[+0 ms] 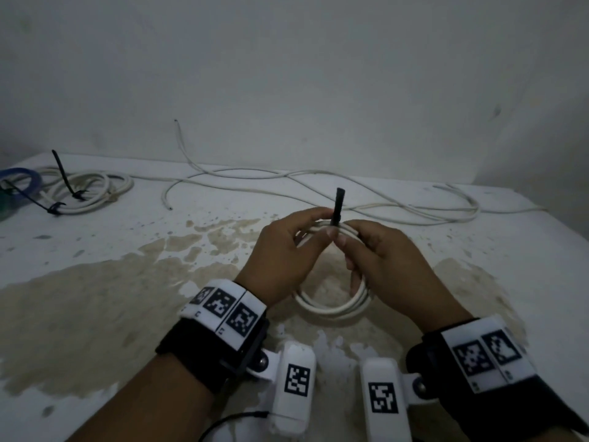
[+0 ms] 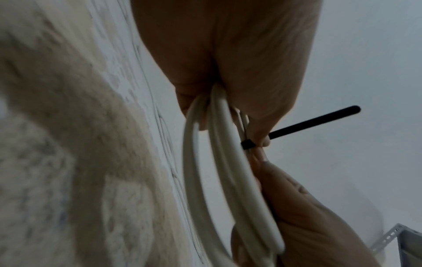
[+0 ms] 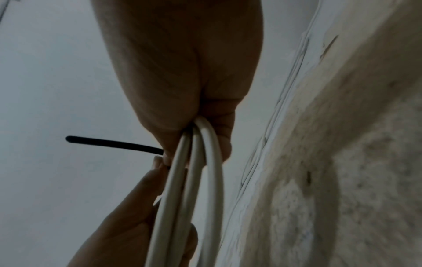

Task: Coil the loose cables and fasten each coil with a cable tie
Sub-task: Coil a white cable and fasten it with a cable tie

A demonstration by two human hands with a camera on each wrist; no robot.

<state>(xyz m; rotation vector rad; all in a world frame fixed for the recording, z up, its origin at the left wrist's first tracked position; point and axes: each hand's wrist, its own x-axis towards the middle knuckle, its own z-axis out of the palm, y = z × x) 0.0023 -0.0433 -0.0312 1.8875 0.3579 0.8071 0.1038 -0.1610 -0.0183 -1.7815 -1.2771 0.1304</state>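
Observation:
A white cable coil [image 1: 331, 307] is held just above the stained table at centre. A black cable tie [image 1: 338, 204] is wrapped round its far side, tail sticking straight up. My left hand [image 1: 318, 223] pinches the tie at the base of the tail, its other fingers curled round the coil strands. My right hand [image 1: 349, 232] grips the coil right beside the tie, thumb tip against the left thumb. The left wrist view shows the tie's head [image 2: 247, 144] tight on the coil [image 2: 219, 171] under my left hand [image 2: 258, 130]. The right wrist view shows the tail [image 3: 114, 143] beside my right hand [image 3: 182, 137].
A long loose white cable [image 1: 318, 177] snakes across the back of the table [image 1: 95, 298]. At the back left lie a white coil [image 1: 92, 189] bound with black ties and a blue coil [image 1: 22, 181]. The wall stands close behind.

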